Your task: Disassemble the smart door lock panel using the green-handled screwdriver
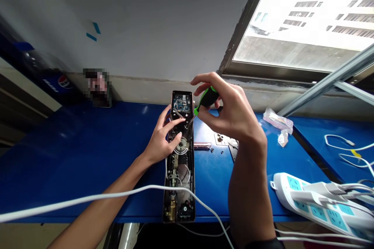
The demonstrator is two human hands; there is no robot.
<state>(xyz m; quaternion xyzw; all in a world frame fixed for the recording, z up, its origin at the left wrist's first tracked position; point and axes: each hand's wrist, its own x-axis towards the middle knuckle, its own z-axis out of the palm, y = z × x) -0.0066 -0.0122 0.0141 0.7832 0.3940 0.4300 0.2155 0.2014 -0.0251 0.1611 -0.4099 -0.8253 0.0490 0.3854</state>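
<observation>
A long, narrow electronic door lock (184,163) lies opened on the blue table, its inside facing up. It shows a blue circuit board (182,105) at the far end, a round metal part at mid-length and a brass piece at the near end. Across its left edge rests my left hand (163,140), fingers spread, index fingertip by thin wires below the board and thumb by the round part. My right hand (224,105) grips a green and black screwdriver (207,98). The tilted shaft points down into the housing, close to my left index fingertip; its exact contact is hard to see.
Small screws (212,150) and a pinkish metal cylinder (202,146) lie right of the lock. A white cable (117,194) crosses the foreground over the lock. At right sit a power strip (321,206) and a plastic bag (277,120); a Pepsi bottle (46,74) stands at left.
</observation>
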